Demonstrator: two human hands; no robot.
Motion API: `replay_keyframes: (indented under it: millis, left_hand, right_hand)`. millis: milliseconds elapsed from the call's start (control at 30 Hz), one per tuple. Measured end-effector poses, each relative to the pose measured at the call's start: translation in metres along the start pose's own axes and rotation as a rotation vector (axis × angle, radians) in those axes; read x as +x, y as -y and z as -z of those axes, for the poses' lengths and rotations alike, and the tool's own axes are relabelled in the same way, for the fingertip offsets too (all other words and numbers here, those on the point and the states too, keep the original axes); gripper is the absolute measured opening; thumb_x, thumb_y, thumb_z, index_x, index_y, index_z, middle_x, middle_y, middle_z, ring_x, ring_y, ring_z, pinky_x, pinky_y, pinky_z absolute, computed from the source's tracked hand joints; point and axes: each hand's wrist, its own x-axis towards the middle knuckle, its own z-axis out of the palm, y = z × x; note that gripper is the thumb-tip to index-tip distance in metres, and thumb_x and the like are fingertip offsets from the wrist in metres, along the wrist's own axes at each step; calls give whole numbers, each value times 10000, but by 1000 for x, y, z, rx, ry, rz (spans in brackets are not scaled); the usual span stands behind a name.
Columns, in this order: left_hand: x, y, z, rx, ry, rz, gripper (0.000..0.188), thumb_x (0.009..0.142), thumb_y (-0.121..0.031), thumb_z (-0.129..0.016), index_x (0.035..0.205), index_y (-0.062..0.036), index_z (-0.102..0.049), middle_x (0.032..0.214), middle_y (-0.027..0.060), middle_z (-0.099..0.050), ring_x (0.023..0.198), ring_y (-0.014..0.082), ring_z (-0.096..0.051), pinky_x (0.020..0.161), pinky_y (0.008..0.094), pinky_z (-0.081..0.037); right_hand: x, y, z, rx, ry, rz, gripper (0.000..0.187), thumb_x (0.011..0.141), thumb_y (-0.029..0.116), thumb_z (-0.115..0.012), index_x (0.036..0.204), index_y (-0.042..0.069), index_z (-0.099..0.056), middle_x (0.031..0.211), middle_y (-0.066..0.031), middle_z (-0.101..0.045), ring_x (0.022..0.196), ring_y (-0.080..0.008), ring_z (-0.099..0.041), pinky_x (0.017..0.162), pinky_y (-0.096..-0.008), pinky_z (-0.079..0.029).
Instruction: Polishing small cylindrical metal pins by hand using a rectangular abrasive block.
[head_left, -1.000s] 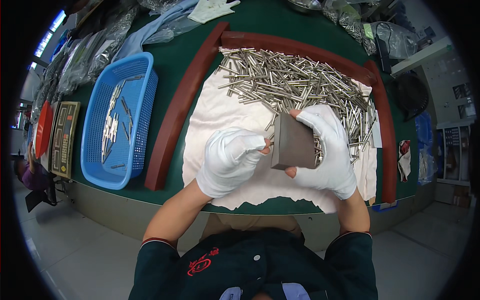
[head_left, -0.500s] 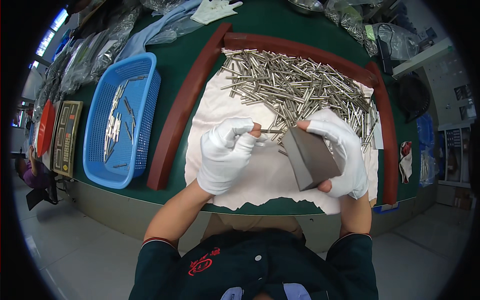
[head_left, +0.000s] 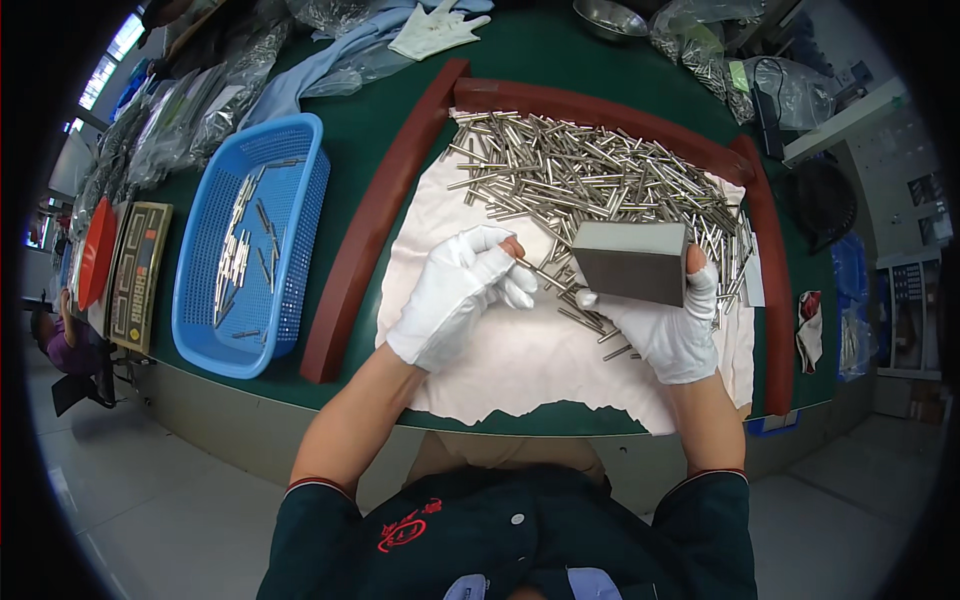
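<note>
Both my hands wear white gloves with bare thumb or finger tips showing. My left hand [head_left: 455, 295] pinches one thin metal pin [head_left: 541, 272] near its end, and the pin slants down to the right. In my right hand [head_left: 665, 335] is a grey-brown rectangular block [head_left: 630, 272], gripped by its right end, its paler long side facing up. The pin's far end lies just left of the block, and I cannot tell whether they touch. Behind the hands spreads a heap of loose silver metal pins [head_left: 600, 165] on a pale cloth [head_left: 500, 370]; several stray pins lie under the block.
Dark red bars [head_left: 365, 235] frame the cloth on the left, back and right. A blue plastic basket [head_left: 305, 215] with several pins stands to the left. Farther left are a red tray [head_left: 97, 255] and plastic bags [head_left: 185, 115]. A spare white glove [head_left: 437, 30] and metal bowl [head_left: 612, 18] lie behind.
My right hand has rolled the block from a steep tilt to nearly level and raised it slightly. The pin in my left hand has swung from nearly level to slanting downward.
</note>
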Motion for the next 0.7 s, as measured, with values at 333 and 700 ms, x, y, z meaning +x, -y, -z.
replay_keyframes:
  millis: [333, 700]
  left_hand:
    - [0, -1, 0, -52, 63, 1, 163, 919, -143, -553, 994, 1, -538, 820, 92, -626, 700, 158, -606, 675, 265, -493]
    - [-2, -7, -14, 20, -156, -37, 144, 870, -31, -561, 1005, 15, -540, 870, 144, -643, 719, 190, -639, 728, 292, -522]
  right_hand:
    - [4, -4, -3, 92, -60, -46, 758, 732, 600, -627, 1242, 53, -503, 1195, -199, -544, 1024, -362, -549, 797, -482, -434]
    - [9, 0, -3, 220, -95, -39, 717, 751, 566, -625, 1228, 45, -504, 1205, -195, -523, 1013, -335, -509, 791, -451, -409]
